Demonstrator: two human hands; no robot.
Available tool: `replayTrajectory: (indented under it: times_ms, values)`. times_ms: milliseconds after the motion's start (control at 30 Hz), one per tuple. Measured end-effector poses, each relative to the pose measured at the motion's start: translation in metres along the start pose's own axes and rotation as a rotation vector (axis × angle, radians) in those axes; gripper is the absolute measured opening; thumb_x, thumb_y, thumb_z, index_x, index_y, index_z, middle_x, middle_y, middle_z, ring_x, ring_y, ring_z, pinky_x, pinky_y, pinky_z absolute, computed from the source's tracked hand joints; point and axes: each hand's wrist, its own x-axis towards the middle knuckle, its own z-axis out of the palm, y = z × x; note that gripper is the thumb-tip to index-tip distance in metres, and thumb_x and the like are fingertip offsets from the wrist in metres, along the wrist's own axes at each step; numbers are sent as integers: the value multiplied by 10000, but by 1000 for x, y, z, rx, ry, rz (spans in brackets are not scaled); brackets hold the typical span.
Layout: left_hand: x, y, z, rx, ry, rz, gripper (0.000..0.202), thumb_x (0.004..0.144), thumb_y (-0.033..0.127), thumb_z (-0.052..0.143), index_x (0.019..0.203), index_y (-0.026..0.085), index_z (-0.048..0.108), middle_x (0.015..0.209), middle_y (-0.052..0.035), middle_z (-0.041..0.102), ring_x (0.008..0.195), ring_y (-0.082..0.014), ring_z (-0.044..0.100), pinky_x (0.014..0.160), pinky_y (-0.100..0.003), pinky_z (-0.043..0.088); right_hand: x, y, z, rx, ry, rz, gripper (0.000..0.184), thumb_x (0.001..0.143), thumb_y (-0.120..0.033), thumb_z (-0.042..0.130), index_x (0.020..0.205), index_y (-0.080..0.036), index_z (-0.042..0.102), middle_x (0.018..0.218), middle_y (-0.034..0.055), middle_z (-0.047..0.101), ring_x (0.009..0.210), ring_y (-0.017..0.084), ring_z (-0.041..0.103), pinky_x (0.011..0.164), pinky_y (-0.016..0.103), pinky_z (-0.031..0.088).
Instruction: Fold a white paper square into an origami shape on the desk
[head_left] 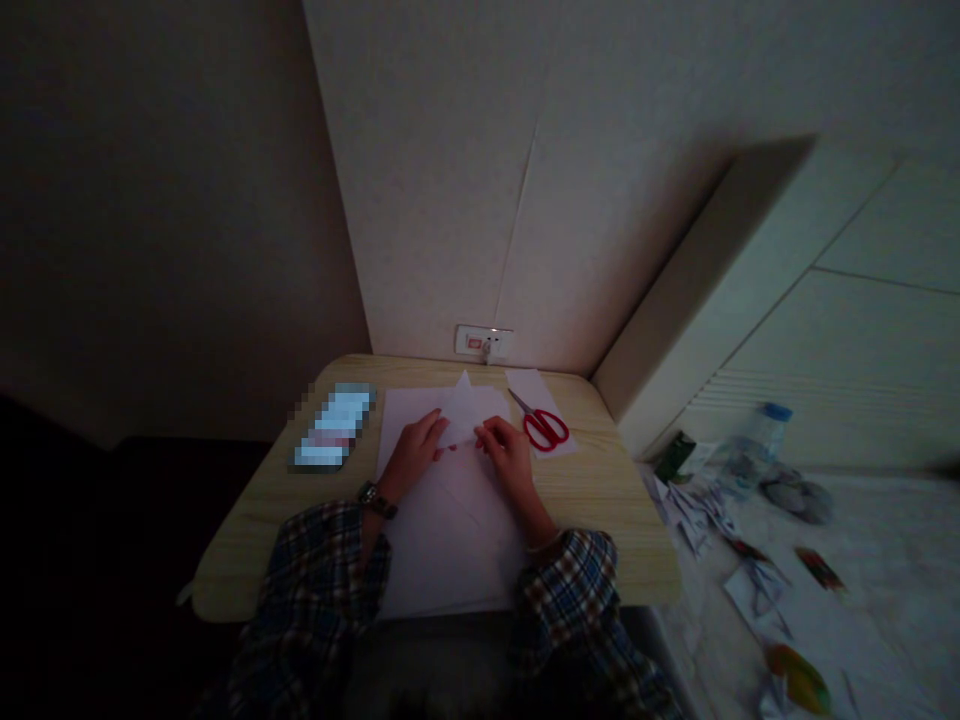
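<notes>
Between my two hands is a folded piece of white paper [463, 408] with a pointed top, raised over the larger white sheets [442, 550] on the small wooden table. My left hand [414, 447], with a watch on its wrist, pinches the paper's left side. At its lower right corner, the fingers of my right hand [508, 450] are closed on the same paper. Small reddish marks show along its bottom edge. Red-handled scissors [546, 428] lie just right of my right hand, on a white paper strip [525, 382].
A blurred-out phone [334, 428] lies on the table's [247, 540] left side. Behind the table, a wall socket [484, 342] holds a plug. To the right, a pale surface carries a blue-capped bottle [759, 445], paper scraps [694, 515] and a green box [675, 455].
</notes>
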Motion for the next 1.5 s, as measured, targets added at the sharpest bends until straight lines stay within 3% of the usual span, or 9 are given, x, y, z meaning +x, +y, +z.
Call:
replayTrajectory:
  times_ms: [133, 233, 500, 667, 867, 967, 1167, 1300, 1500]
  values:
    - [0, 2, 2, -45, 24, -24, 296, 815, 429, 414, 819, 162, 542, 697, -9, 586, 593, -145, 563, 489, -225, 449, 0, 1, 0, 21, -9, 5, 226, 799, -359, 517, 648, -192, 530, 541, -29, 532, 502, 114, 475, 511, 224, 360]
    - [0, 2, 1, 20, 34, 2, 277, 823, 394, 402, 817, 157, 546, 630, 2, 561, 549, -138, 528, 493, -230, 426, 1, 1, 0, 4, 9, 1, 222, 800, -354, 519, 649, -192, 535, 538, -31, 531, 502, 113, 473, 514, 224, 355]
    - [6, -12, 1, 2, -94, 57, 167, 783, 230, 403, 831, 165, 549, 673, 8, 574, 656, -146, 541, 635, -248, 431, 1, 0, -3, -37, 69, -10, 220, 805, -333, 505, 637, -193, 529, 534, -31, 523, 504, 119, 468, 509, 229, 334]
    - [4, -5, 0, -24, -120, 47, 208, 740, 140, 384, 840, 151, 565, 668, 0, 580, 654, -143, 531, 641, -250, 412, 0, 2, -4, -76, 78, -32, 234, 820, -330, 500, 634, -190, 523, 554, -26, 531, 523, 120, 483, 530, 233, 341]
    - [4, -4, 0, -112, -103, 4, 191, 774, 289, 441, 863, 158, 548, 627, 14, 568, 583, -133, 497, 583, -241, 388, -1, 3, -4, -100, 94, -44, 248, 829, -357, 486, 646, -193, 516, 572, -24, 533, 544, 123, 493, 534, 233, 344]
    - [4, -3, 1, -45, -79, -16, 231, 785, 370, 444, 707, 170, 529, 548, 31, 499, 532, -123, 458, 544, -231, 357, -2, 3, -5, -104, 111, -24, 244, 832, -374, 483, 673, -193, 526, 582, -23, 540, 547, 124, 494, 540, 235, 351]
    - [1, 3, 1, 37, -54, 62, 220, 789, 294, 406, 648, 177, 527, 664, -6, 585, 660, -150, 526, 651, -251, 396, -1, 4, -6, -81, 108, -1, 241, 826, -378, 488, 677, -191, 522, 578, -22, 538, 540, 125, 491, 533, 236, 350]
    - [1, 0, 2, 19, -82, 41, 168, 776, 217, 397, 789, 170, 557, 692, -1, 602, 654, -142, 531, 648, -247, 405, -1, 6, -5, -84, 131, 10, 223, 819, -368, 487, 691, -192, 534, 580, -24, 535, 540, 127, 483, 529, 237, 345]
    - [4, -12, 6, -139, -120, 29, 391, 765, 169, 377, 1149, 141, 445, 729, -12, 627, 554, -113, 493, 598, -242, 394, 1, 7, -6, -66, 164, 15, 228, 818, -351, 483, 665, -187, 525, 577, -22, 518, 533, 126, 463, 528, 241, 342]
